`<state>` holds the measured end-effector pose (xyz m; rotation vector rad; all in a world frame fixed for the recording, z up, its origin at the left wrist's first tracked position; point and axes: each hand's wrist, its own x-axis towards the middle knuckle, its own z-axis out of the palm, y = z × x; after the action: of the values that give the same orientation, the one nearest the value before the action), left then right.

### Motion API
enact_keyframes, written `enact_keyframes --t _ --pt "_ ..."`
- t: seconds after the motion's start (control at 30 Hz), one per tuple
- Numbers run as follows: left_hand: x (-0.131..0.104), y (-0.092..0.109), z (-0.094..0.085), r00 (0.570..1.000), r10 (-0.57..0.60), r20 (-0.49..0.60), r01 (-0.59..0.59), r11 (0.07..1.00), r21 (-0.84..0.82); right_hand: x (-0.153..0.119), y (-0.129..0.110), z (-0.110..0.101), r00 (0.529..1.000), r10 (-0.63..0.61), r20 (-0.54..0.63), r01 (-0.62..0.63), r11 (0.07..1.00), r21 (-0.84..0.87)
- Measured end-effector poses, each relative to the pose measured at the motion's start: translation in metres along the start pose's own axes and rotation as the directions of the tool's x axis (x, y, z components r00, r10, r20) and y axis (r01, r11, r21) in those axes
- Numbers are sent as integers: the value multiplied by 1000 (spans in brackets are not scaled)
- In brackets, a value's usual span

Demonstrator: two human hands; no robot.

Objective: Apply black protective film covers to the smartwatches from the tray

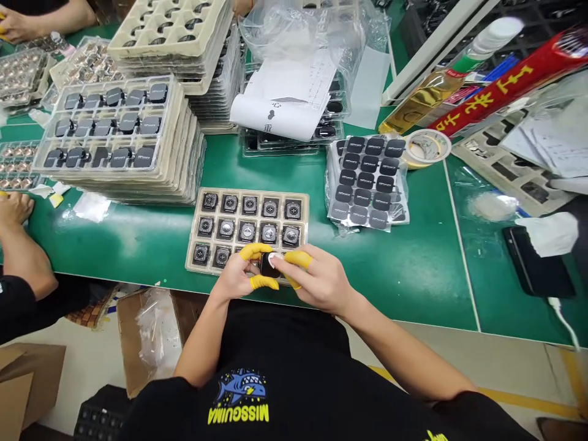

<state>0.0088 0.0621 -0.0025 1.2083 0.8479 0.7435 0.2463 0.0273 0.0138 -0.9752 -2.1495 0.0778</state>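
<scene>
Yellow finger covers are on both my hands. My left hand (239, 274) grips a small black square part (270, 265) between thumb and finger, above the front edge of a beige tray (192, 248). My right hand (321, 277) is at the same part from the right, its fingers pinched on a small white piece (274, 260) against the part's face. The tray has rows of compartments with black square parts (250, 204) in them. My hands hide some of its front compartments.
Stacked trays of black parts (110, 125) stand at the left. Behind are papers (294, 86) and plastic bags. Right of the tray lie a sheet of black labels (366, 180), a tape roll (427, 148), a bottle (422, 95) and a phone (537, 263). Another person's arm (25, 257) rests at the left.
</scene>
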Motion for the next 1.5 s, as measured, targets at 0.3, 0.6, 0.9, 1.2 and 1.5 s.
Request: enact_keyframes --t 0.3,0.6,0.9,1.2,1.5 --pt "-10 -16 -12 989 -85 -123 85 996 0 -100 77 -47 814 552 -181 -577 733 -361" --pt "-2 -17 -18 981 -109 -159 114 993 21 -173 141 -105 491 787 -373 -815 263 -517" --pt "0 -19 -20 984 -84 -160 93 994 50 -96 158 -93 766 636 88 -519 693 -500" --pt "-5 -30 -27 989 -82 -125 86 996 22 -78 190 -102 806 506 308 -341 821 -459" --pt "-3 -20 -21 996 -39 -74 43 998 45 -88 192 -96 847 469 248 -317 823 -472"
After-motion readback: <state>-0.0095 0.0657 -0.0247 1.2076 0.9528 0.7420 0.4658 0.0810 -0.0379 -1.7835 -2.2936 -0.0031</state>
